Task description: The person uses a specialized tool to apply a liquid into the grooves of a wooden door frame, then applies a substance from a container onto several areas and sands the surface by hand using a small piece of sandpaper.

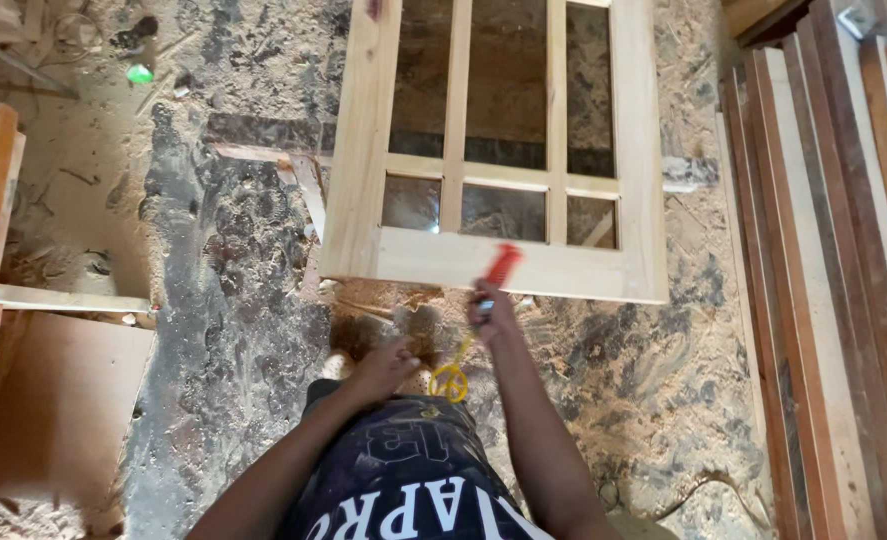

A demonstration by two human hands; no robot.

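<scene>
Right hand (490, 312) clamped on a red-handled tool (503, 265), blurred, raised just over the bottom rail of the wooden window frame (363, 150); grip looks set for working that rail. Frame lies flat on the sawdust-covered floor (213, 300), just ahead of the person. Left hand (383, 368) low by the knee near a yellow loop (450, 381), fingers curled, can't tell if holding anything. Stacked planks (833, 250) at right

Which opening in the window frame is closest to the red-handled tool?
The lower middle pane opening, directly above the red-handled tool in the right hand; the other openings sit farther off.
</scene>
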